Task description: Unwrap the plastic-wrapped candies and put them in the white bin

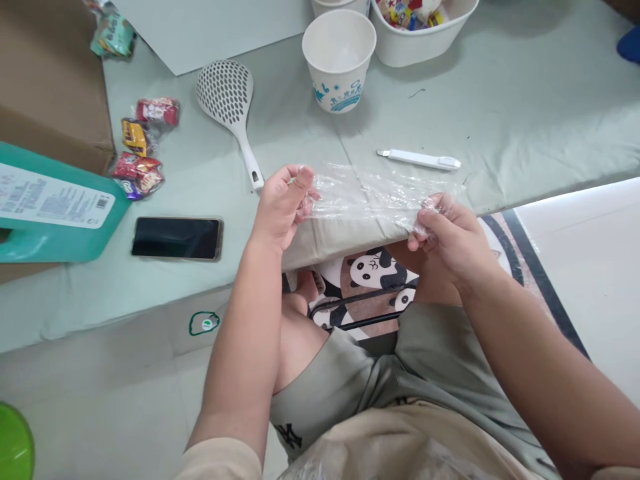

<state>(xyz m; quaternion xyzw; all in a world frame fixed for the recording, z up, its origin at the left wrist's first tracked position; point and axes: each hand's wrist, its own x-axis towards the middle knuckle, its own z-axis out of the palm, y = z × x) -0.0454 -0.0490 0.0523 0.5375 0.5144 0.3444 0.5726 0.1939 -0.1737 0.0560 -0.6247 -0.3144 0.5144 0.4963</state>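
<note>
A clear plastic bag (365, 193) is stretched sideways between my two hands, just above the front edge of the covered table. My left hand (287, 203) pinches its left end with the thumb up. On the other end, my right hand (443, 230) has its fingers closed around the crumpled film. Behind the bag lies a white utility knife (419, 159). A white slotted skimmer (230, 100) rests with its handle close to my left hand. Farther back stands a white paper cup (340, 63) with a blue print.
A phone (177, 238), wrapped snacks (140, 150) and a green jug (60, 207) are at the left. A white tub (425, 40) of colourful packets stands at the back, near a white board (210, 27). A cardboard box (50, 80) borders the far left.
</note>
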